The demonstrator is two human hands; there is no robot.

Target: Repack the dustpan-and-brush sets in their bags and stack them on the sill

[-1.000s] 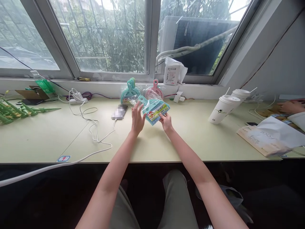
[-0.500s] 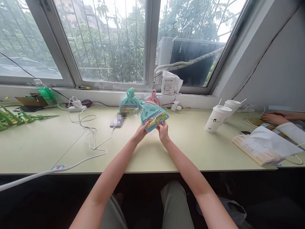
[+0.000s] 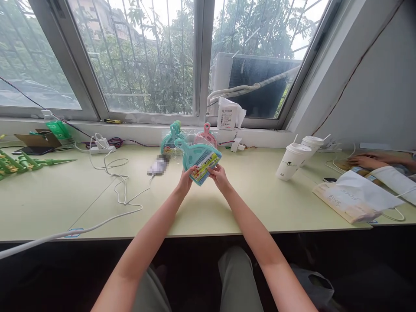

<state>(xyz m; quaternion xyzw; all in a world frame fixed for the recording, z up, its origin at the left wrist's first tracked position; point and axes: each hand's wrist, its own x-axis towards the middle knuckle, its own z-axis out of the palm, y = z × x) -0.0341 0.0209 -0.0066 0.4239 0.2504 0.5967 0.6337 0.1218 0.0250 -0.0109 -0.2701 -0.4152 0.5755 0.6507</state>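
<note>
Above the table, a turquoise mini dustpan and brush set [image 3: 193,154] is held up between both hands, tilted with its handle toward the upper left. A yellow-green printed label crosses its blue bristles. My left hand [image 3: 185,180] is closed on its lower left edge, thumb on the front. At the lower right edge, my right hand [image 3: 219,177] pinches it near the bristles. Just behind stand more turquoise dustpan sets [image 3: 169,138] and a pink dustpan set [image 3: 207,134] in clear wrapping, partly hidden by the held one.
A blurred-out item [image 3: 158,165] with a white cable lies left of my hands. White lidded cups [image 3: 292,162] and a tissue pack [image 3: 347,199] are on the right, near another person's hands [image 3: 367,161]. A power strip [image 3: 101,147] and green plastic pieces [image 3: 24,164] sit left.
The dustpan set has turned, its handle swinging further left and its bristle edge tilting more steeply. Both hands keep their hold. The whole view has shifted slightly.
</note>
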